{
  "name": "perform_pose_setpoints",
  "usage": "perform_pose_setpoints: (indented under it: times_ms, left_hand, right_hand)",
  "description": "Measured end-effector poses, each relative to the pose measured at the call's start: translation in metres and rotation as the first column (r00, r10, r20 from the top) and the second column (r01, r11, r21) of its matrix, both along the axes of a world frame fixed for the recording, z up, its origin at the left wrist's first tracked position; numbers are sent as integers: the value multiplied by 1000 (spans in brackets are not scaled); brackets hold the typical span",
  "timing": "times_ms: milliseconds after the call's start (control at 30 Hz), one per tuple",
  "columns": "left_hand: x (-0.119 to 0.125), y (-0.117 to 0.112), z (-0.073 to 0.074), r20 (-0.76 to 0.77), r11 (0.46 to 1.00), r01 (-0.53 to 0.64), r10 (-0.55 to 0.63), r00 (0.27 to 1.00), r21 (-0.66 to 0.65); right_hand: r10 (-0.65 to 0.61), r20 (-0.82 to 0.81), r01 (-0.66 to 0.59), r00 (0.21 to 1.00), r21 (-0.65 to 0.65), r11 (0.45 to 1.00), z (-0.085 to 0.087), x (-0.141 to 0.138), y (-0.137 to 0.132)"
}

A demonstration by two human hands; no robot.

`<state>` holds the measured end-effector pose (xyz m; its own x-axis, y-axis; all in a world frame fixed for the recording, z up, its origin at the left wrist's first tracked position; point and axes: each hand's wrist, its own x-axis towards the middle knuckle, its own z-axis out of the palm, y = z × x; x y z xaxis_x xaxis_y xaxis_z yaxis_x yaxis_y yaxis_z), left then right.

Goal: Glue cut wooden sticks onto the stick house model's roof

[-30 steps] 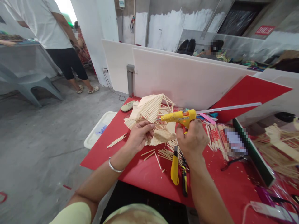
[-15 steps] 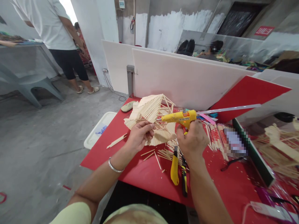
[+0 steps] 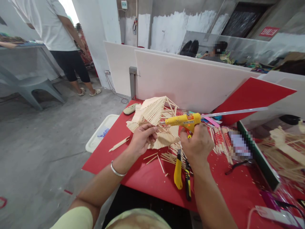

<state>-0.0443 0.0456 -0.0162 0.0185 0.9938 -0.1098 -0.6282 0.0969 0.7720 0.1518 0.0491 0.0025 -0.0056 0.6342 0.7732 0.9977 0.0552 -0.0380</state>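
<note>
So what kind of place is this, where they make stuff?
Probably a small craft workshop. The person's right hand holds a yellow glue gun, a model built of thin sticks stands close by, and more loose sticks lie on the red tabletop.

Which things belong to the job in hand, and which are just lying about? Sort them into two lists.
Likely part of the job:
yellow glue gun, in the right hand
stick structure, at the left hand
loose sticks
perhaps the yellow-handled tool

Apparently just lying about:
oval object
pink strip
white tray
</note>
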Motion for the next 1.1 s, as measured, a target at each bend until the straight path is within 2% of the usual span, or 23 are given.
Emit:
perform_pose_setpoints:
  times_ms: [267,467,600,733,800,900,1100]
  left_hand:
    - [0,-3,4,-3,1000,-9,9,1000,-19]
    - [-8,-8,6,-22,997,-52,51,998,-53]
    - [-17,-29,9,-75,994,-104,101,992,-38]
    - [-18,-63,8,-106,959,-276,282,954,64]
    - [-12,-77,2,-130,951,-296,306,943,91]
    - [4,-89,-10,-192,975,-205,218,957,85]
    - [45,-102,-28,-217,995,-95,101,971,36]
  right_hand:
    - [28,28,-28,999,-10,1000,-4,1,-2]
    - [-37,3,37,999,-25,999,-1,6,-10]
    - [-127,-97,122,987,-61,991,1,18,-23]
    - [-190,-246,145,950,-189,971,-3,38,-42]
    - [-193,-320,97,927,-293,951,-7,49,-53]
    - [-191,-420,5,887,-405,914,-17,64,-69]
    - [-160,-467,-56,870,-415,908,-49,97,-100]
